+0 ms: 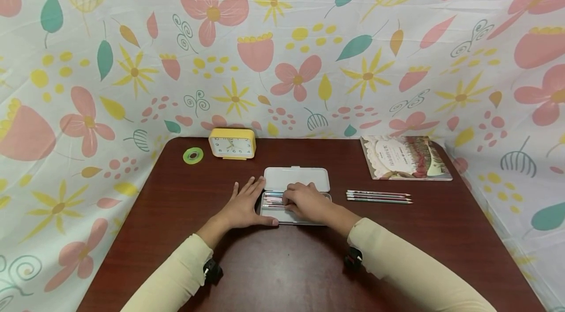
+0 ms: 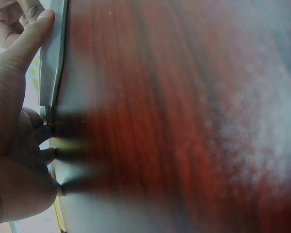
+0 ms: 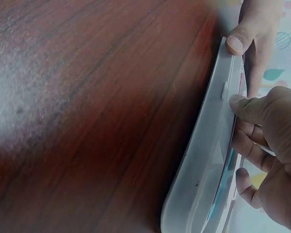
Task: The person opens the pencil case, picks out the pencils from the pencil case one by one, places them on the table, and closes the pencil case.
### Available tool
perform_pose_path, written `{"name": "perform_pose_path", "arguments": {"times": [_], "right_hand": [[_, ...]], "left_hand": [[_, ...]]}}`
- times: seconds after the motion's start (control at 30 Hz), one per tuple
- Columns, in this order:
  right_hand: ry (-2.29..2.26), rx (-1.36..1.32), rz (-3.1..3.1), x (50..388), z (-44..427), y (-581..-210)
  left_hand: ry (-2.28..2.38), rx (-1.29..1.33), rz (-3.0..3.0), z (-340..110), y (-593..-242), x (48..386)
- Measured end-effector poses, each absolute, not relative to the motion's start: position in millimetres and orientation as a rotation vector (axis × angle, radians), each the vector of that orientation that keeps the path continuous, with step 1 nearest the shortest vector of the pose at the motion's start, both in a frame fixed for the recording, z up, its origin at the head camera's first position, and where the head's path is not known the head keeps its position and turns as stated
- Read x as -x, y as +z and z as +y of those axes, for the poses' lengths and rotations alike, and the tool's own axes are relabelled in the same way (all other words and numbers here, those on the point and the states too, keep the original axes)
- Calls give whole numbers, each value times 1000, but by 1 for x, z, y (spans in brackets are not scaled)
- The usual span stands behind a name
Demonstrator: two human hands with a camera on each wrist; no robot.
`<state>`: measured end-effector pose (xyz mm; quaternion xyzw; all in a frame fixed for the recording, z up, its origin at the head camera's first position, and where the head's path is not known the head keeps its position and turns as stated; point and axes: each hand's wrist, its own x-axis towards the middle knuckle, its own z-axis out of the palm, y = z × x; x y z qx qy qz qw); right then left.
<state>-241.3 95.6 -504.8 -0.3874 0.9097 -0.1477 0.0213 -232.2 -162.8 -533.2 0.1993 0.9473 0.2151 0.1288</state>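
A flat metal case (image 1: 282, 215) lies with its white lid (image 1: 296, 178) folded back and slim pencils or pens (image 1: 272, 200) inside. My left hand (image 1: 242, 209) is spread at its left side, the thumb resting on the front left corner; the left wrist view shows this hand (image 2: 14, 121) beside the case edge (image 2: 52, 63). Over the case, my right hand (image 1: 309, 202) reaches in with bent fingers. In the right wrist view, that hand (image 3: 281, 141) has its thumb near the inner rim of the case (image 3: 203, 145); whether its fingertips hold anything is unclear.
Several pencils (image 1: 378, 197) lie side by side right of the case. Behind them is a book (image 1: 406, 157) at the back right. A yellow clock (image 1: 232, 143) and a green ring-shaped roll (image 1: 192, 155) are at the back left. Patterned cloth (image 1: 282, 57) hangs behind the table (image 1: 282, 263).
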Motion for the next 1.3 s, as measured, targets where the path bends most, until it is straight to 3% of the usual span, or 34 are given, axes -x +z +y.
{"name": "perform_pose_path", "arguments": {"times": [0.47, 0.83, 1.3], "right_hand": [[-506, 1108, 2820, 240, 87, -506], [-454, 1194, 2891, 237, 81, -508], [-271, 1281, 3102, 236, 117, -502]], "left_hand": [[651, -587, 2754, -164, -533, 232], [666, -600, 2751, -164, -533, 232], [650, -596, 2750, -164, -532, 232]]}}
